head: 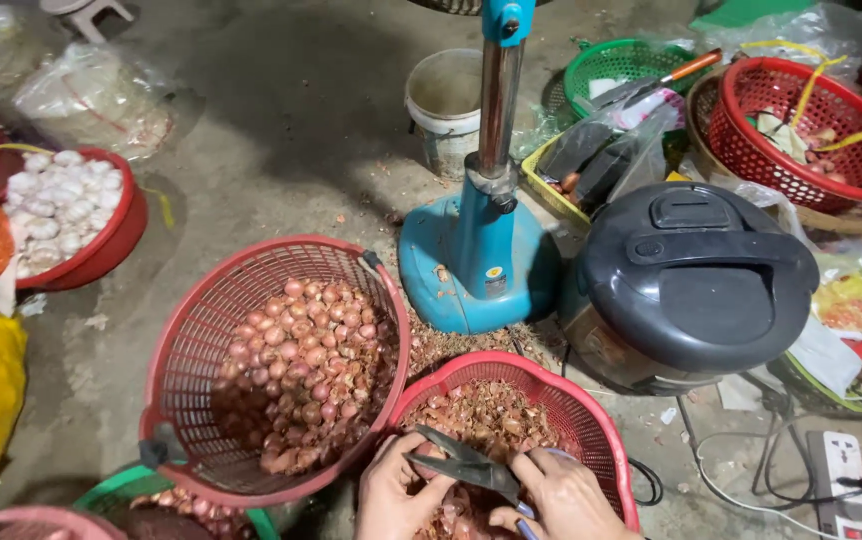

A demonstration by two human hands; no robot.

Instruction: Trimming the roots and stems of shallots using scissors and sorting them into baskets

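Note:
My left hand (pixel 398 492) and my right hand (pixel 557 498) meet at the bottom of the view over a small red basket (pixel 591 410) filled with shallot skins. My right hand grips a dark-bladed knife (pixel 463 462) whose blade points left across my left hand's fingers. My left hand's fingers are curled under the blade; what they pinch is hidden. To the left, a bigger red basket (pixel 196 340) tilts toward me and holds several unpeeled pinkish shallots (pixel 306 365).
A blue fan base and pole (pixel 471 250) stands behind the baskets, a dark rice cooker (pixel 691 280) to its right. A red bowl of peeled white bulbs (pixel 61 210) sits left. A white bucket (pixel 443 105), green and red baskets and a power strip (pixel 846 475) surround.

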